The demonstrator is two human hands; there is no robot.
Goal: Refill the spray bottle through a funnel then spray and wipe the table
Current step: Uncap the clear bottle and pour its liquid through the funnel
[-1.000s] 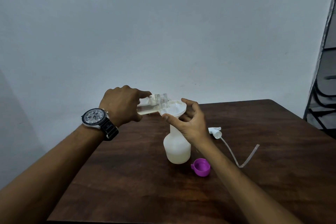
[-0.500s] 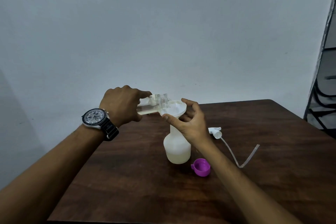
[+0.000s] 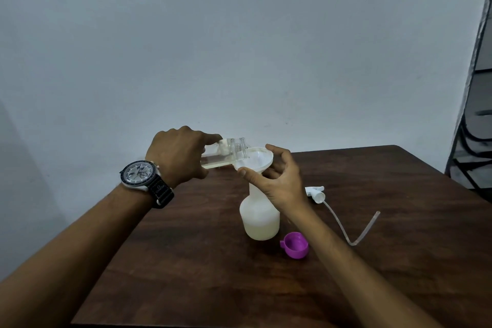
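Left hand (image 3: 178,156), with a grey-dialled wristwatch on a black strap (image 3: 145,177) at its wrist, is wrapped closed around a clear glass refill bottle (image 3: 226,153) tipped almost flat, its threaded mouth resting at the near-left rim of a white plastic funnel (image 3: 255,161). Pale yellowish liquid lies along the lower side of the tilted bottle. Whether liquid is running into the funnel cannot be told.

The right hand (image 3: 279,180) steadies the funnel: its thumb presses the front edge of the bowl and its fingers curl around the far side and beneath the bowl, pinching it between them. The funnel sits upright in the neck of a white translucent plastic spray bottle (image 3: 259,221), which stands on a dark brown wooden table (image 3: 186,261) near its middle. A cloudy pale fill shows in the lower part of that bottle.

Just beside the bottle's base, to the front right, lies a small purple plastic cap (image 3: 295,245), open side up. Farther right, partly hidden behind the right wrist, the white spray trigger head (image 3: 315,193) lies on its side, its clear dip tube (image 3: 351,229) trailing across the tabletop and bending back upward. Behind the table is a plain pale wall (image 3: 239,48), and a dark metal frame (image 3: 474,128) shows at the right edge.
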